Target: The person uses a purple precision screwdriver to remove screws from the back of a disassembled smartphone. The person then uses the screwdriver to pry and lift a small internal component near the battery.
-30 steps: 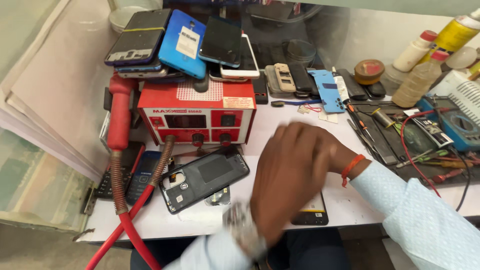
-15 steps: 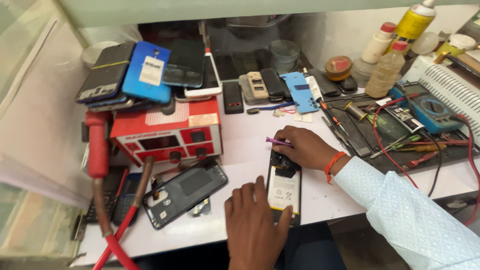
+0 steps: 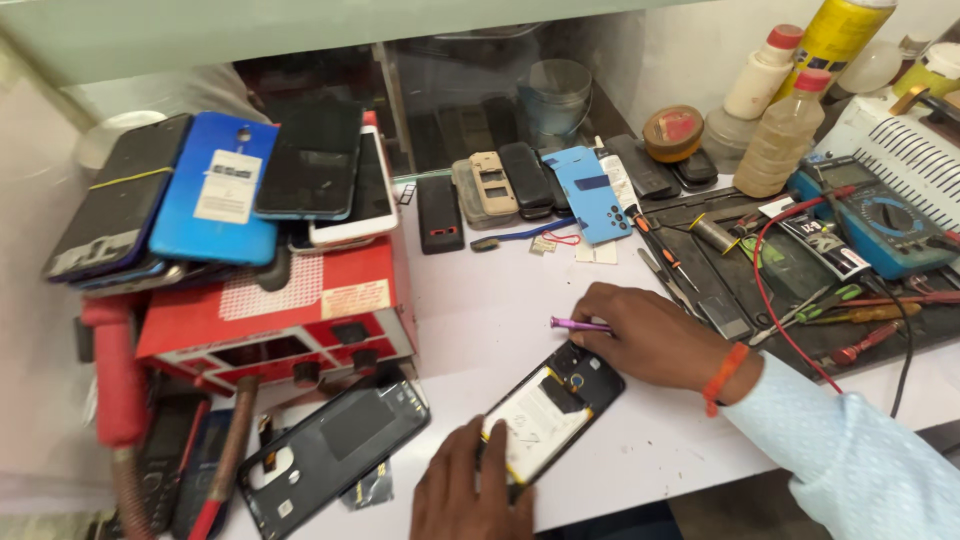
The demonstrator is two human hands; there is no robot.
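An opened phone lies on the white bench with its white battery showing and its back off. My left hand rests on its near end, fingers pressing the lower edge. My right hand sits at the phone's far end and grips a thin purple tool that points left, just above the phone's top corner. An orange band circles my right wrist. A detached dark back cover lies to the left of the phone.
A red rework station carries a pile of phones. More phones and covers line the back. A black mat with tools, a blue multimeter, red leads and bottles fills the right.
My right hand moved from in front of the camera to the phone's top end with the purple tool. My left hand came down on the phone's near end. The view shifted.
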